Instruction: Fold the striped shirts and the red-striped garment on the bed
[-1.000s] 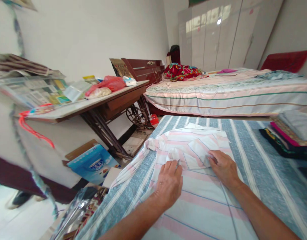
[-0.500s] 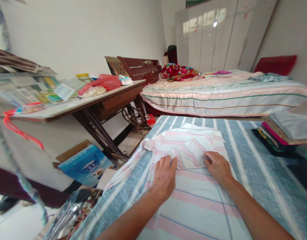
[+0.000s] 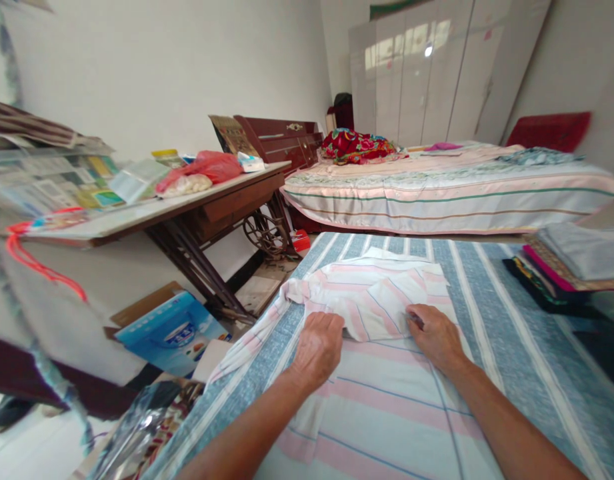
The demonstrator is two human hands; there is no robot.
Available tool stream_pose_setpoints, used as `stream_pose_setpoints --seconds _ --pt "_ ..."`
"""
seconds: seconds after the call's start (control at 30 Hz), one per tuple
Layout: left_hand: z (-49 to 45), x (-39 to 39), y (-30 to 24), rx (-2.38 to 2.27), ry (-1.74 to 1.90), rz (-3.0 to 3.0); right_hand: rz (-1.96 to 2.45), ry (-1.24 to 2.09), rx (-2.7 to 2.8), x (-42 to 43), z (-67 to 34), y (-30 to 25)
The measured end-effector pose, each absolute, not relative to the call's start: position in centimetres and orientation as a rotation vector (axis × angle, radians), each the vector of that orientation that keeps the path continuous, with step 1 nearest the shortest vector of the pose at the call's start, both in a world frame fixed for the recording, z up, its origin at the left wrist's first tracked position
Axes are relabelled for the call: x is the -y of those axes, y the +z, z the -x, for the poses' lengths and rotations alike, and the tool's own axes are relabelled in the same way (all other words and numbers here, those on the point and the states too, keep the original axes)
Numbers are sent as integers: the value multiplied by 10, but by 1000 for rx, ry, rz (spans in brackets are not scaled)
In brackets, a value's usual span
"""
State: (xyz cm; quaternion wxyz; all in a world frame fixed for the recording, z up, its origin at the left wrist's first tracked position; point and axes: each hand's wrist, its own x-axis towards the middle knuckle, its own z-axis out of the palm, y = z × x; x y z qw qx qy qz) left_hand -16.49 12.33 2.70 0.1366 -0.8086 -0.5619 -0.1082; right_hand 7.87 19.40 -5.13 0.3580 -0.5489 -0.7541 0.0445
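A white shirt with pink bands and thin blue lines (image 3: pixel 387 373) lies spread over a blue-and-white striped cloth (image 3: pixel 517 373). Its far part is folded over, with an edge running between my hands. My left hand (image 3: pixel 319 347) has its fingers curled down onto the left end of that edge, pinching the fabric. At the right end, my right hand (image 3: pixel 434 333) pinches the same edge between thumb and fingers. One long sleeve (image 3: pixel 257 340) trails off to the left, past the striped cloth's edge.
Folded clothes (image 3: pixel 567 267) are stacked at the right. A sewing machine table (image 3: pixel 197 207) with bags and boxes stands on the left, above a blue carton (image 3: pixel 174 333). Behind lies a bed (image 3: pixel 437 207) with a red floral bundle (image 3: pixel 357 145); a wardrobe (image 3: pixel 411 80) stands beyond.
My left hand has shifted slightly left, and its fingers have curled from lying on the shirt into a pinch. My right hand has stayed in place.
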Motion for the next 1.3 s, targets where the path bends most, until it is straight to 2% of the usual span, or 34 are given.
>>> stream_pose_setpoints --seconds 0.23,0.67,0.8,0.97,1.17,1.3 --pt "180 -102 31 1405 -255 2539 1434 138 1949 -194 -79 -51" --pt "147 -103 63 1687 322 2562 1480 118 1979 -193 -79 -48" --pt "127 -120 59 1678 213 2624 1464 117 1991 -193 -79 -49" --pt "97 -150 30 1768 -16 2630 1475 109 2010 -193 -81 -52" --pt "83 -157 14 2137 185 2653 1486 87 2035 -193 -82 -52" --pt "85 -156 15 2235 191 2674 1493 89 2031 -193 -82 -51"
